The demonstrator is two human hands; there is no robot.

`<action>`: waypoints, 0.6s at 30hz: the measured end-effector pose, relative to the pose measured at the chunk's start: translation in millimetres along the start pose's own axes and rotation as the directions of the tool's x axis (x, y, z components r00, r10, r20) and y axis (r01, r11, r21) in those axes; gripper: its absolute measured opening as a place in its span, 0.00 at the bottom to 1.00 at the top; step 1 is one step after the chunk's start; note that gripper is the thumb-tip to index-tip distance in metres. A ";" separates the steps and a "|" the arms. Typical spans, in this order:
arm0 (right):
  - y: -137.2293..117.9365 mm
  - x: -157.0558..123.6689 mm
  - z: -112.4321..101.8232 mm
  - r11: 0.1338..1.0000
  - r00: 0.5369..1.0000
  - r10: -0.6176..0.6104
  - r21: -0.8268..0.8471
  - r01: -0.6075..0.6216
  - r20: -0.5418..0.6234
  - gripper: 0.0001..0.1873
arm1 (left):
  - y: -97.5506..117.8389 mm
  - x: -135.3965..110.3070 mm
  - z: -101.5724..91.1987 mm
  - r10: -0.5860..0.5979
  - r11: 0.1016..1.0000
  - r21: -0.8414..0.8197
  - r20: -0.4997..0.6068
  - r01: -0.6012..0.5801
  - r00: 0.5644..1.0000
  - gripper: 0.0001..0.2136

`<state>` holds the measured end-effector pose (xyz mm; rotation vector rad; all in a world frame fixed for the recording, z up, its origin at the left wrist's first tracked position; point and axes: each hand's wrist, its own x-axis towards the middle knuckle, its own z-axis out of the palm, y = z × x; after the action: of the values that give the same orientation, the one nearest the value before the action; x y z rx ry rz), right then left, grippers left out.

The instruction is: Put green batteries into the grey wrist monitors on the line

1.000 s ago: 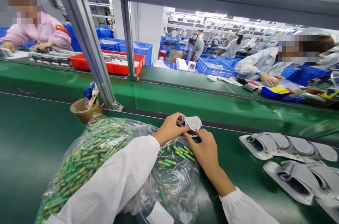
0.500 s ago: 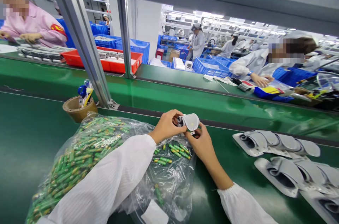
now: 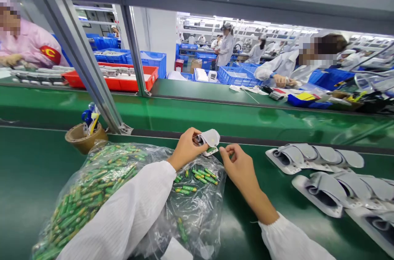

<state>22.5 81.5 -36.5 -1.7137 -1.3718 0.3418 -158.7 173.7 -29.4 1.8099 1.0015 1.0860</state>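
My left hand [image 3: 186,147] is closed around a wrist blood pressure monitor [image 3: 211,137] with a curled grey cuff, held above the far edge of the bench. A bit of green, like a battery, shows in its white underside. Just to its right, my right hand [image 3: 239,165] is apart from it, fingers loosely bent, with nothing visible in them. Below the hands, several loose green batteries [image 3: 205,176] lie on clear plastic. A large clear bag [image 3: 101,178] full of such batteries sits to the left, partly behind my left sleeve.
Rows of more cuffed monitors [image 3: 320,157] lie on the right of the green bench [image 3: 249,231]. A brown round holder [image 3: 83,139] with pens and scissors stands by a metal post [image 3: 74,46]. Beyond the raised ledge, co-workers sit near a red tray [image 3: 120,83] and blue crates.
My right hand has come away from the monitor, moving a little to the right and down. My left hand still holds the monitor. The whole view has shifted and levelled slightly.
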 end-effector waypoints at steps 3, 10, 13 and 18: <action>-16.6 -12.9 4.0 0.973 0.949 -0.230 0.038 0.228 0.216 0.23 | -8.1 3.9 -2.3 -0.036 0.998 0.054 0.027 0.035 0.999 0.18; -36.8 -16.7 33.5 0.693 0.702 -0.515 -0.242 0.679 0.493 0.21 | -7.7 19.4 -20.2 -0.046 0.988 0.138 -0.171 0.070 0.984 0.19; -34.6 -18.0 42.6 0.640 0.703 -0.565 -0.307 0.704 0.432 0.15 | 16.3 25.4 -25.7 0.211 0.913 0.397 -0.265 -0.093 0.941 0.15; -24.0 -13.5 60.5 0.688 0.690 -0.670 -0.120 0.716 0.274 0.05 | 76.3 24.4 31.9 0.396 0.682 0.572 0.234 -0.455 0.888 0.11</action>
<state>-38.9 97.3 -56.5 -1.1934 -2.1743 -0.0798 -104.2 159.4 35.8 2.7188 0.9655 0.9835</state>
